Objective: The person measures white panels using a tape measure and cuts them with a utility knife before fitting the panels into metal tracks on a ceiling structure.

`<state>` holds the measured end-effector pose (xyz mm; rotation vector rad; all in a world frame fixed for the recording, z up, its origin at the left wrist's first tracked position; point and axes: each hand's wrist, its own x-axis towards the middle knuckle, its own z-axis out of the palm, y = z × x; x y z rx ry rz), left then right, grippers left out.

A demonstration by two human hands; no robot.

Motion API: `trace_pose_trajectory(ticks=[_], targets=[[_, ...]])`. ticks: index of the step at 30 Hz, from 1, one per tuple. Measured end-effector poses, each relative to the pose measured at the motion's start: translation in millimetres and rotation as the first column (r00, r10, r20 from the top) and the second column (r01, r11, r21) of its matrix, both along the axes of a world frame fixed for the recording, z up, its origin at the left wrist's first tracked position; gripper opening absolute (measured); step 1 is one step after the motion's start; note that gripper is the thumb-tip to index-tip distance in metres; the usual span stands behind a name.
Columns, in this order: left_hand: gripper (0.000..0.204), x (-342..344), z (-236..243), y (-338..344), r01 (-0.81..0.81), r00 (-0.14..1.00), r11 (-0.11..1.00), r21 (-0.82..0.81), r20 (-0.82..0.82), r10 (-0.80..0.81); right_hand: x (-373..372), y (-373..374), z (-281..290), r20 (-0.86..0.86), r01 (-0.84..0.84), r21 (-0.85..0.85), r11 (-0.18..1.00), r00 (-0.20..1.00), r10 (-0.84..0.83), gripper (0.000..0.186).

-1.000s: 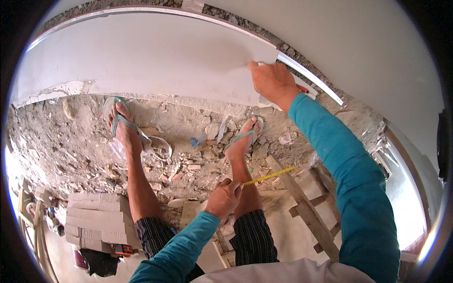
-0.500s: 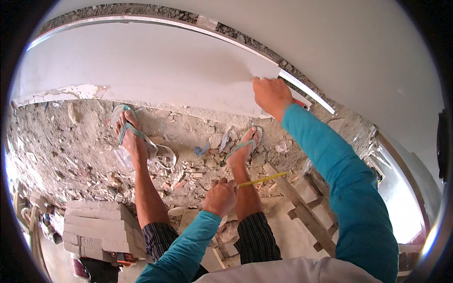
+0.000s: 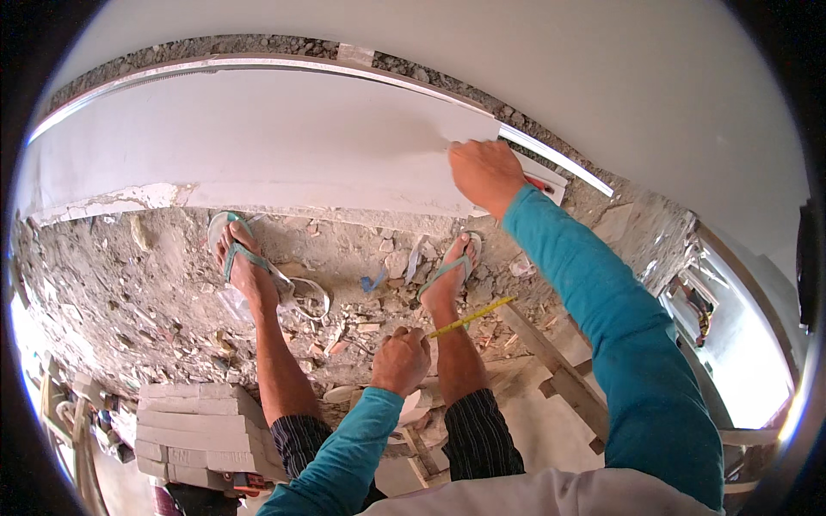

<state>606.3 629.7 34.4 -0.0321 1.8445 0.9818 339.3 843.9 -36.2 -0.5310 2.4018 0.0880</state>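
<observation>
Left hand (image 3: 401, 361): grips a yellow measuring tape (image 3: 473, 316).
Measuring tape: juts rightward across the right shin, tilted slightly upward in view.
Right hand (image 3: 487, 176): curls, knuckles up, at the right end of a white board (image 3: 258, 138); fingertips too hidden to tell a hold.
White board: lies beyond both feet (image 3: 249, 273), chipped along the near left edge.
Metal strip (image 3: 564, 161): extends past the board's right end.
Red object (image 3: 539, 183): shows partly beside the right wrist.
Feet: stand in sandals on rubble (image 3: 163, 284).
Wooden frame (image 3: 551, 365): rests right of the right leg.
Cardboard stack (image 3: 198, 430): sits at lower left.
</observation>
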Motion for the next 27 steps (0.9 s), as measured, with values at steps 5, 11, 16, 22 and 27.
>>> trace_pose_trajectory(ticks=[5,11,16,22,27], targets=[[0.018,-4,-4,-1,0.085,0.993,0.992,-0.095,0.084,-0.077,-16,-30,13,0.054,-0.040,0.220,0.975,0.998,0.029,0.013],[0.020,-6,-7,-3,0.000,0.999,0.997,-0.075,0.032,0.003,24,8,0,-0.011,0.326,0.150,0.933,0.944,-0.329,0.015],[0.022,-10,-5,-4,0.043,0.996,0.994,-0.103,0.085,-0.034,18,19,52,0.012,0.403,0.117,0.908,0.913,-0.407,0.019],[0.039,-7,-26,3,-0.347,0.882,0.931,-0.109,0.300,0.364,125,43,60,0.506,0.906,-0.169,0.387,0.417,-0.755,0.059],[0.067,-18,-18,9,-0.730,0.543,0.674,-0.114,0.502,0.673,213,8,63,0.803,0.935,-0.065,0.347,0.256,-0.538,0.097]])
